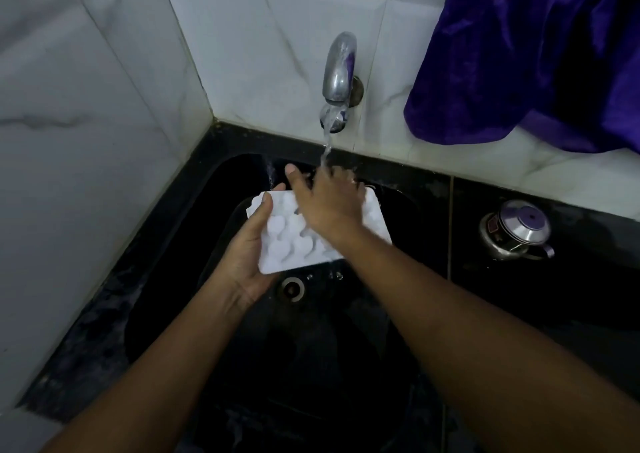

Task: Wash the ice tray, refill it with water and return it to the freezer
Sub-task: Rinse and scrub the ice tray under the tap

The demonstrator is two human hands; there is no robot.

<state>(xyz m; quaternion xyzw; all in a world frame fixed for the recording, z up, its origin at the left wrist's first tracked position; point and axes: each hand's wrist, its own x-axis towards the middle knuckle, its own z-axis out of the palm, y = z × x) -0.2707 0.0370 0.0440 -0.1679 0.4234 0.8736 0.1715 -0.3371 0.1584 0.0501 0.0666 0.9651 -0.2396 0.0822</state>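
Here, left grip (247, 248) holds white ice tray (289, 241).

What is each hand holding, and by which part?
The left hand grips the ice tray by its left edge, thumb on top. The right hand rests flat on it, holding nothing.
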